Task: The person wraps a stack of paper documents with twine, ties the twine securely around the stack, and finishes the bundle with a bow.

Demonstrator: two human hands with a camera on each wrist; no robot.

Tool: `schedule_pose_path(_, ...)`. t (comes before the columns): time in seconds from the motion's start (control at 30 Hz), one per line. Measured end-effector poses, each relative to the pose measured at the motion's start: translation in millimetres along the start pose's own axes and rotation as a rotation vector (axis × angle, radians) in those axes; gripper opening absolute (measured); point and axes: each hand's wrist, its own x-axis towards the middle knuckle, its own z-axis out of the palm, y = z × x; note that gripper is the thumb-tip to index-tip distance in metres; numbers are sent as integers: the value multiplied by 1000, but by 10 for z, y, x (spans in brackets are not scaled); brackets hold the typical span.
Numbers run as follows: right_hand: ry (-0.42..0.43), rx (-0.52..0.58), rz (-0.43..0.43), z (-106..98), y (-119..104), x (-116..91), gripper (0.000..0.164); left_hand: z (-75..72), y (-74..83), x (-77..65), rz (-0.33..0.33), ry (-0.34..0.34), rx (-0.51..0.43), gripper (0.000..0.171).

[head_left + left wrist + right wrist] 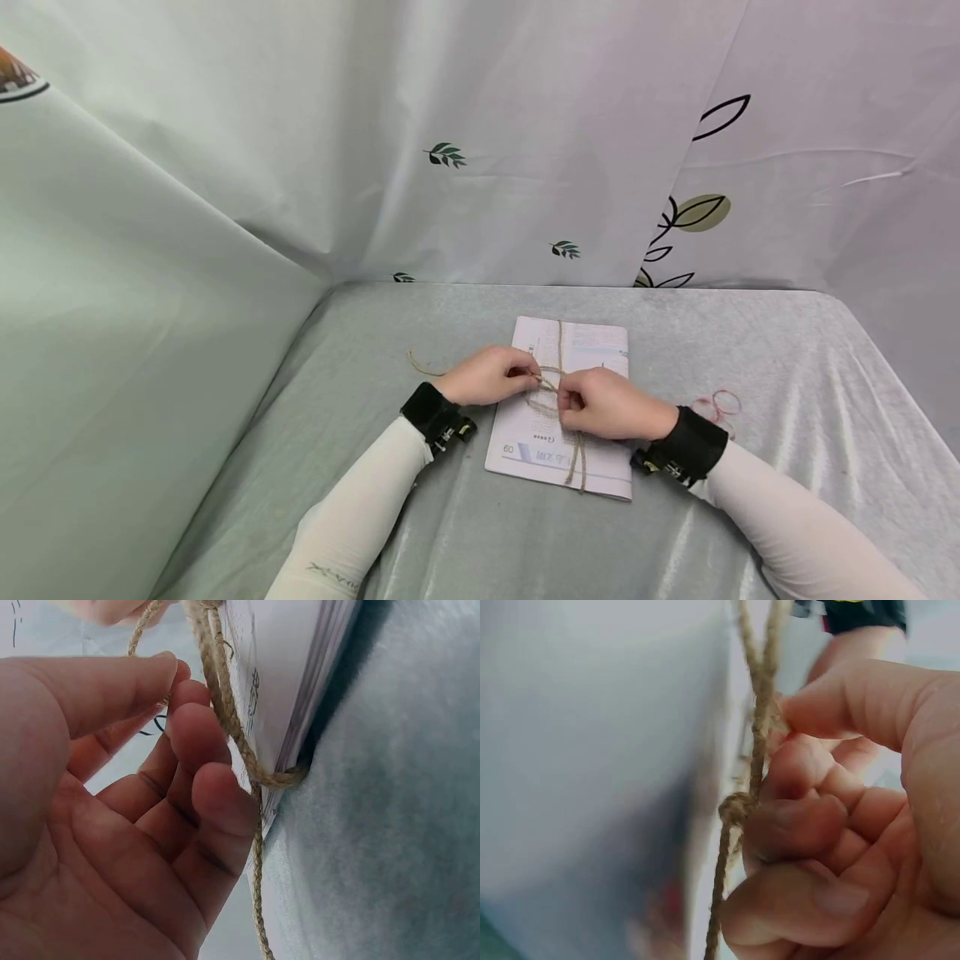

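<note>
A folded stack of newspapers (525, 454) lies on the cloth-covered table with brown twine (560, 342) running across it both ways. Over its left part, my left hand (487, 377) pinches a piece of the twine between thumb and forefinger; in the left wrist view more twine (244, 746) wraps round the paper's edge. Above the middle of the stack my right hand (611, 404) has its fingers curled and holds another part of the twine. A small knot (736, 808) shows beside those fingers in the right wrist view. Two loose twine ends hang over the lower part of the papers.
Thin red rings (726, 402) lie on the table right of the papers, close to the right wrist. One twine tail (422, 367) stretches out past the left hand. A pale curtain (495, 217) with leaf prints stands behind the table's far edge.
</note>
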Motion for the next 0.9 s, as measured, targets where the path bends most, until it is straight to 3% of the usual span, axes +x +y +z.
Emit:
schedule_pose_path(0.17,-36,152,113,-145,56,-8,22,1,-16,1,-4,-22,-32,10)
schedule_pose_path(0.47,-172,264,253,-347,164,-47,13,5,17,-3,-9,-16,-43,26)
schedule_pose_path(0.9,-255,78,178,-502,165,-138,22,-3,-16,-3,19,-37,15,10)
